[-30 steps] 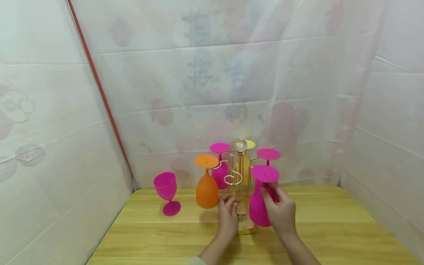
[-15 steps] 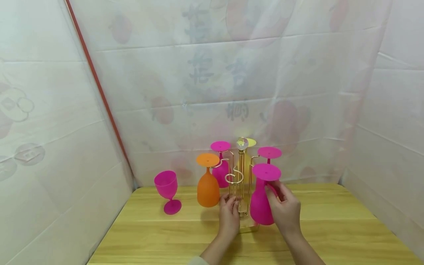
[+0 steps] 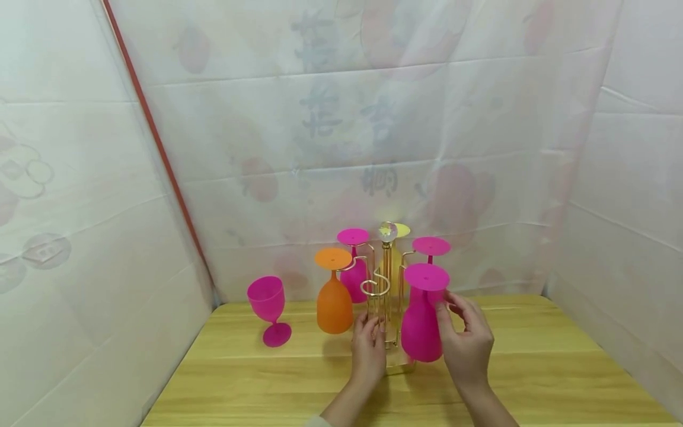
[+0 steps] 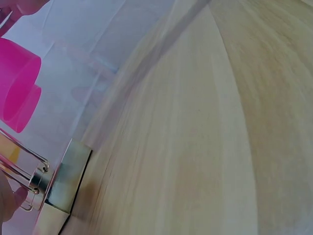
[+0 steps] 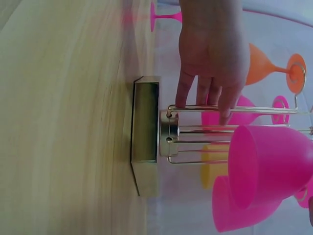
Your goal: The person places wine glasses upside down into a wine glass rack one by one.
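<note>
A gold wire goblet rack (image 3: pixel 386 296) with a crystal ball on top stands on a square base. My left hand (image 3: pixel 368 351) grips its rods low down, thumb and fingers on the wire in the right wrist view. At the rack's front right a pink goblet (image 3: pixel 423 338) hangs upside down, foot up. My right hand (image 3: pixel 469 341) is just right of its stem, thumb and fingers parted; in the left wrist view the hand (image 4: pixel 24 6) shows beyond the goblet bowl (image 4: pixel 17 73). Behind hangs another pink goblet (image 3: pixel 431 246), mostly hidden.
An orange goblet (image 3: pixel 334 305), a pink goblet (image 3: pixel 354 283) and a yellow goblet (image 3: pixel 400 231) also hang inverted on the rack. One front hook (image 3: pixel 376 288) bears no goblet. Upright on the wooden table (image 3: pixel 240 379) at left stands a pink goblet (image 3: pixel 267 302). Pale sheets surround the table.
My right hand has let go of the front pink goblet's stem and drawn slightly right, fingers spreading. The goblet stays hanging; my left hand keeps its grip on the rack.
</note>
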A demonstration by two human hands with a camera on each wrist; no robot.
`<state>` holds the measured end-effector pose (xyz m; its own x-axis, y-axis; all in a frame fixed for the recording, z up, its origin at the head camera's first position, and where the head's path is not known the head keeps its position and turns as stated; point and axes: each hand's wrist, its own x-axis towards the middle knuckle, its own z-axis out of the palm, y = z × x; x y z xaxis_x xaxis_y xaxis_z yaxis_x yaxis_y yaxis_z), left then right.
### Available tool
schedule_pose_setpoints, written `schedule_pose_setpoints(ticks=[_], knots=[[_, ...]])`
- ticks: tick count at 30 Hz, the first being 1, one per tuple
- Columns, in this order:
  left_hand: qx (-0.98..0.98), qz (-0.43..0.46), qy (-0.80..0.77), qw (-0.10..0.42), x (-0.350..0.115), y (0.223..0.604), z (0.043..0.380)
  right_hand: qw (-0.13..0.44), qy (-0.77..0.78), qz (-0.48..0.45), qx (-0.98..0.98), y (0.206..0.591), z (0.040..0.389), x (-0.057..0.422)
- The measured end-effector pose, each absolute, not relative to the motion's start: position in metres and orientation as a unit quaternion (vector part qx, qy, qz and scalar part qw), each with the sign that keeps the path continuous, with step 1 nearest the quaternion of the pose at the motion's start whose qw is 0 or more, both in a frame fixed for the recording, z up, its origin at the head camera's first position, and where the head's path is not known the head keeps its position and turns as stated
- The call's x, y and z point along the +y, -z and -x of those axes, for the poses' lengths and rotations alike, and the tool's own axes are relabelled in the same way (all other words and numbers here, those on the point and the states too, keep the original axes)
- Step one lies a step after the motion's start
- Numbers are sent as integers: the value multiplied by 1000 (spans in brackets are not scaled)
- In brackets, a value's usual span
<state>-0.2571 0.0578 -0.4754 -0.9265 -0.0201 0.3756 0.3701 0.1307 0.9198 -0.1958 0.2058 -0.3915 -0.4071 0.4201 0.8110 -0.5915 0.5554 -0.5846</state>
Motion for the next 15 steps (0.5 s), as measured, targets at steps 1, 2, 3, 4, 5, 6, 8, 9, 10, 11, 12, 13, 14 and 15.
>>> schedule_pose_setpoints(ticks=[1,2,3,4,5,6,8,9,10,11,12,13,14,15], knots=[[-735,123,650,146,56,475,256,538,-467,-64,-699,391,197,205],[-735,127,651,140,55,474,255,531,-468,-63,-703,391,198,204],[-736,130,650,134,53,473,254,520,-471,-63,-709,391,199,203],[-739,133,648,126,52,472,253,511,-473,-61,-715,390,201,202],[-741,136,647,116,50,471,252,500,-477,-57,-721,390,202,202],[-746,136,643,103,48,470,250,489,-480,-51,-727,389,203,201],[-758,139,632,84,45,468,247,464,-488,-39,-738,388,205,200],[-764,141,625,73,43,468,245,454,-491,-34,-743,387,206,200],[-770,143,618,65,42,467,243,446,-494,-28,-746,387,208,199],[-776,146,611,59,40,466,241,439,-497,-24,-748,386,209,199],[-781,151,604,54,38,465,240,434,-499,-20,-750,386,210,199],[-784,157,598,49,35,464,238,430,-501,-18,-751,385,211,199],[-789,165,591,44,32,462,236,428,-500,-15,-753,384,211,199],[-790,171,587,36,29,460,234,426,-500,-12,-754,384,211,199]])
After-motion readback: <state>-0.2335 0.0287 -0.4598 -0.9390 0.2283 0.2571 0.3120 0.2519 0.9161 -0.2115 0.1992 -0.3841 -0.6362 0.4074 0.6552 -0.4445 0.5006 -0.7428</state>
